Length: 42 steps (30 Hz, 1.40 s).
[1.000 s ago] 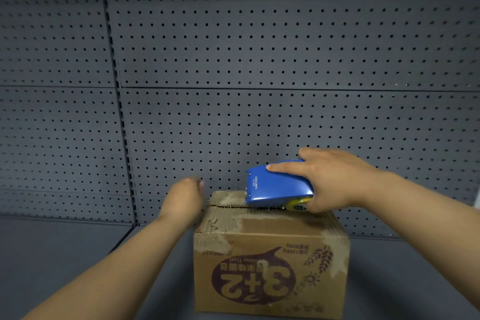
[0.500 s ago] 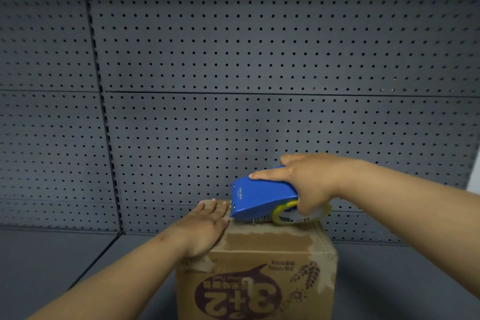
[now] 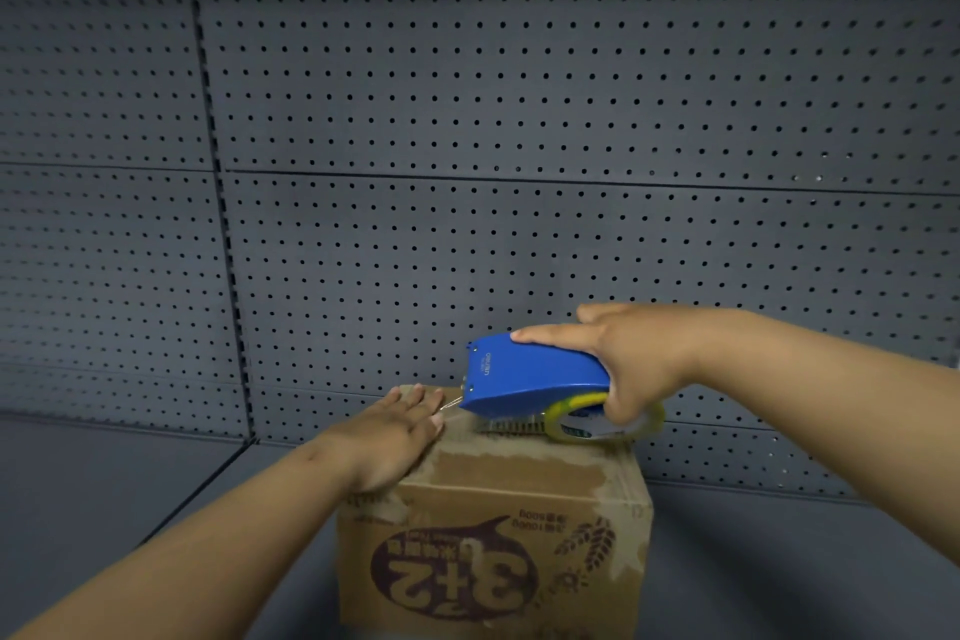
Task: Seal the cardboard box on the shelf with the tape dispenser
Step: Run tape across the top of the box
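A brown cardboard box with an upside-down "3+2" print stands on the grey shelf. My left hand lies flat, fingers spread, on the box's top left part. My right hand grips a blue tape dispenser that holds a yellow-rimmed clear tape roll. The dispenser rests on the far part of the box top, nose pointing left toward my left fingertips. A short strip of tape shows at its nose.
A dark grey pegboard back wall rises right behind the box. A vertical slotted post divides the wall at the left. The shelf surface extends left and right of the box.
My left hand came from beside the box and now lies flat on its top. The dispenser dropped lower onto the box top. The view shifted a little.
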{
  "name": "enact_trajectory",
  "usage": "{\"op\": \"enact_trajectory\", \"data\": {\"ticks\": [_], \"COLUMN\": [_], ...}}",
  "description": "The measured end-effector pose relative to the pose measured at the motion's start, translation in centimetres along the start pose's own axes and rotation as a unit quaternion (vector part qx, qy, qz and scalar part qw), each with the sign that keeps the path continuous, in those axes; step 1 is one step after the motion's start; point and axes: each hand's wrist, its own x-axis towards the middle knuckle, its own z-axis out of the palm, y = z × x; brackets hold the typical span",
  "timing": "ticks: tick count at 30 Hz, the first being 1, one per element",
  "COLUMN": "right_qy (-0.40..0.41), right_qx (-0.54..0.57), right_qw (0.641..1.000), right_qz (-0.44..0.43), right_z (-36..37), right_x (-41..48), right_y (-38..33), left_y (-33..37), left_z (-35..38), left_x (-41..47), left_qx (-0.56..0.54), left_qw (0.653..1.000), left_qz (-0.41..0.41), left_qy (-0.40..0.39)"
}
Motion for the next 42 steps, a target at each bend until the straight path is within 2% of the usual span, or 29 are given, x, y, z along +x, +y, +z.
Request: {"op": "enact_trajectory", "data": {"ticks": [8,14,18,24,28,32,36,42], "right_qy": [0.004,0.008,0.027,0.038,0.037,0.034,0.048,0.072], "right_qx": [0.016,0.099,0.084,0.09,0.081,0.08,0.062,0.101], "right_qw": [1.0,0.994,0.995,0.995,0.996,0.996,0.997,0.992], "right_qz": [0.021,0.042,0.035,0.017,0.024,0.026,0.001,-0.013], "right_z": [1.7,4.6,5.8,6.5,6.4,6.7,7.2,8.6], "right_x": [-3.5,-6.8,-6.4,-5.5,-5.4,-5.4,-5.3,-5.7], "right_y": [4.7,9.0,9.5,9.7,9.6,9.8,9.7,10.2], "left_y": [0.0,1.1,1.8,4.4,8.6,11.2,11.6,11.5], "left_z": [0.1,0.4,0.4,-0.4,-0.8,0.6,1.9,1.9], "left_x": [0.6,0.9,0.9,-0.1,1.2,1.8,2.5,2.7], "left_qx": [0.014,0.041,0.073,0.125,0.103,0.097,0.034,0.06], "left_qw": [1.0,0.999,0.997,0.989,0.993,0.993,0.998,0.997], "left_qz": [-0.022,-0.024,-0.023,0.026,-0.046,0.018,0.048,0.04], "left_qy": [-0.005,-0.005,0.0,0.071,0.019,0.072,0.014,-0.031]}}
